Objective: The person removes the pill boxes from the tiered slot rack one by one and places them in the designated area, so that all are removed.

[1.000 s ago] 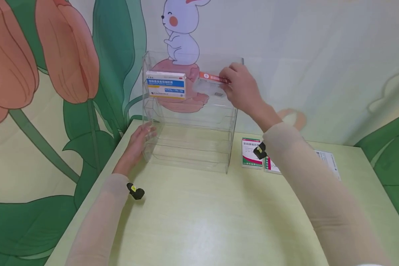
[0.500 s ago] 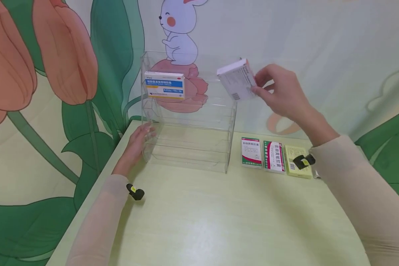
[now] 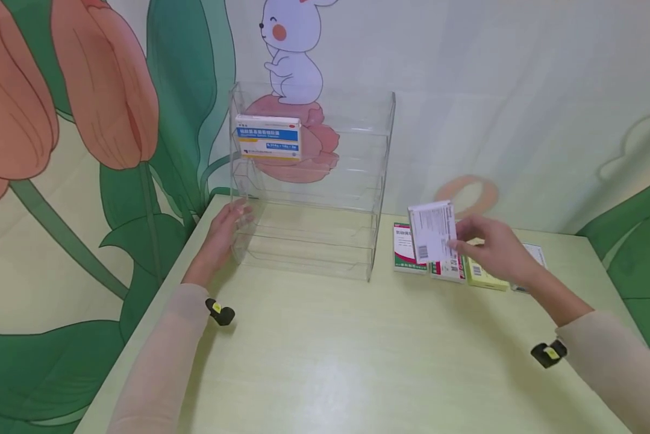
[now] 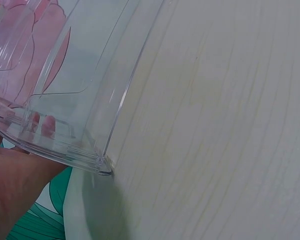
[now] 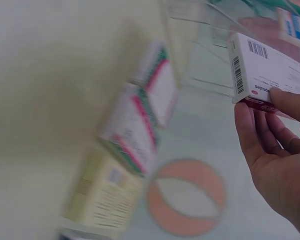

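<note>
My right hand pinches a white medicine box by its right edge, thumb in front. The box hangs in the air in front of the boxes at the right, its printed face with a barcode showing. In the right wrist view the same medicine box shows a dark red side. My left hand holds the left side of a clear acrylic display rack. Through the plastic in the left wrist view, fingertips of that hand show. A blue-and-white medicine box stands in the rack's top tier, at the left.
On the table, right of the rack, a row of boxes leans near the wall: a green-and-red-trimmed box, another red-trimmed box, a yellow box and a partly hidden box. The painted wall stands behind.
The right hand has lifted the white box out of the rack's top tier and carried it right and down, over the row of boxes. My left hand stays at the rack.
</note>
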Demonstrator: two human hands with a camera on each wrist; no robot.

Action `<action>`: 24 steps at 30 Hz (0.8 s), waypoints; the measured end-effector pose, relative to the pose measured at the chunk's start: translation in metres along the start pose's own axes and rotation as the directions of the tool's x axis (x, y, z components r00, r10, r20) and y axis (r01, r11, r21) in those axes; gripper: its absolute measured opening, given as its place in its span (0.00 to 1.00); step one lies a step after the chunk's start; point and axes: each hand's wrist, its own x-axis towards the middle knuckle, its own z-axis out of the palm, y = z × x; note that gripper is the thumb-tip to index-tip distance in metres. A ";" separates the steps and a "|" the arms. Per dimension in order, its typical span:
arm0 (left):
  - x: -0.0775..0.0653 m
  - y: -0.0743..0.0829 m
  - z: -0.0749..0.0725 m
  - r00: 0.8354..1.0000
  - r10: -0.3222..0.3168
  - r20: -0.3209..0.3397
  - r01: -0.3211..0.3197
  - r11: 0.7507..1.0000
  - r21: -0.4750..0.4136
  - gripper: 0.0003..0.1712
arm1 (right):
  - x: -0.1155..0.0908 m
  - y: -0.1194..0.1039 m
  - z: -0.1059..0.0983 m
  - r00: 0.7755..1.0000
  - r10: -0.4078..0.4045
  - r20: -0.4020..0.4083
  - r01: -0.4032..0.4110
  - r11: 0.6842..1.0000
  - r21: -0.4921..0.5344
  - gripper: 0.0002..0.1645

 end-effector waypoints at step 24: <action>0.003 0.000 0.001 1.000 -0.013 -0.021 0.013 1.000 -0.005 0.33 | -0.042 0.045 0.099 0.920 0.302 0.248 -0.353 0.915 0.195 0.18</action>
